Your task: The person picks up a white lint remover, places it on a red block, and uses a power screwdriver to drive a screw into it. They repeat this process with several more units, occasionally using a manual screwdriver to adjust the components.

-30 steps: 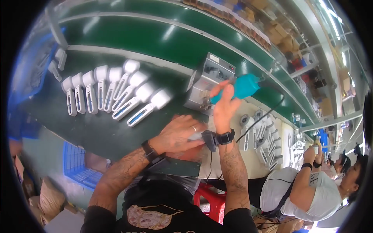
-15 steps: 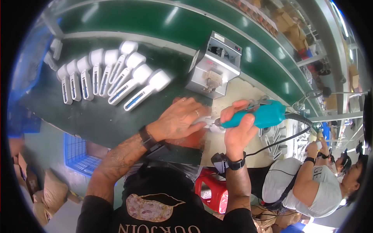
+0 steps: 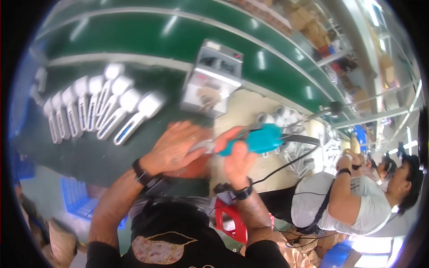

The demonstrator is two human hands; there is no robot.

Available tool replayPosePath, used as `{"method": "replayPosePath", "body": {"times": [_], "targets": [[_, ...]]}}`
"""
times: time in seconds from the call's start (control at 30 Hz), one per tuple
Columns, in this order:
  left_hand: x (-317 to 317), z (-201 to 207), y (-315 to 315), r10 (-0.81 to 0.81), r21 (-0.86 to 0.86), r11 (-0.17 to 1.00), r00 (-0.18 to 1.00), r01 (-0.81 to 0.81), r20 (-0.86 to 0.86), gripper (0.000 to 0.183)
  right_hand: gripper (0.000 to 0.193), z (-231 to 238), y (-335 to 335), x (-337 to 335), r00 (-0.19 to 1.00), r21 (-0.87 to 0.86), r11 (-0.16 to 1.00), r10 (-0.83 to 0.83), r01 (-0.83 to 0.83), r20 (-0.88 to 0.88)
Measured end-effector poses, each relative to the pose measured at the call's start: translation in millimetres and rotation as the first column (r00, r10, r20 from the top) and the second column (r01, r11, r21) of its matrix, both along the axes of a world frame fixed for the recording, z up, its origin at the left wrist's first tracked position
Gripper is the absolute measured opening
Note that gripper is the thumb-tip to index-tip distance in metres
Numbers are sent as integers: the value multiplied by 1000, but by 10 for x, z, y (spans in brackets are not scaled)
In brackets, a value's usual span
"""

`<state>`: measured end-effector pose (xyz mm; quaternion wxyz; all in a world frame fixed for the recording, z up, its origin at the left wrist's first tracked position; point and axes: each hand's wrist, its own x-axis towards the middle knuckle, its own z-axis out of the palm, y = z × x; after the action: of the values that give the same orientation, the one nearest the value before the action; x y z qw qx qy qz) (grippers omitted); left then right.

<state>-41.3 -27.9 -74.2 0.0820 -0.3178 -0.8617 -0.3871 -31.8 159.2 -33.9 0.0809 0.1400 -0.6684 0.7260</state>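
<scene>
My right hand [image 3: 239, 163] is wrapped round a teal electric screwdriver [image 3: 263, 138], its black cable trailing off to the right. The tool lies nearly level, and its tip points left toward my left hand [image 3: 178, 147]. Between the fingers of that hand is a small white plastic part [image 3: 206, 145], blurred and partly covered. Whether the tip touches the part cannot be made out. Both hands are low over the bench, above a reddish-orange patch [image 3: 192, 172]. Left of them, white long-handled devices [image 3: 129, 125] with wide heads lie fanned out on the dark green bench top [image 3: 89, 161].
A silver box-shaped machine [image 3: 210, 82] stands just beyond my hands. More white parts [image 3: 297, 163] lie on the pale board at right. A blue crate [image 3: 78, 196] is below the bench, and a red stool [image 3: 230, 223] is near me. A co-worker [image 3: 353, 196] sits at right.
The whole view has swung, so bench, machine and devices appear farther left. Both hands keep their holds on the screwdriver and the white part, staying close together.
</scene>
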Motion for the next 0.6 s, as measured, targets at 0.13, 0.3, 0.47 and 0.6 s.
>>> {"method": "replayPosePath", "body": {"times": [0.13, 0.3, 0.47, 0.6], "targets": [[48, 35, 2, 17, 28, 999, 1000, -17, 5, 40, 58, -38, -19, 37, 1000, -24, 1000, -7, 6, -22], [18, 107, 63, 1, 29, 1000, 999, -3, 38, 36, 51, -81, 80, 39, 999, -30, 999, 21, -22, -36], [64, 22, -43, 33, 56, 998, 999, -31, -35, 34, 49, -111, 21, 30, 998, -80, 996, 39, -34, 56], [220, 36, -113, -64, 143, 982, 937, 119, -344, 25, 52, -252, 237, 158, 935, -433, 890, 23, 142, 353]]}}
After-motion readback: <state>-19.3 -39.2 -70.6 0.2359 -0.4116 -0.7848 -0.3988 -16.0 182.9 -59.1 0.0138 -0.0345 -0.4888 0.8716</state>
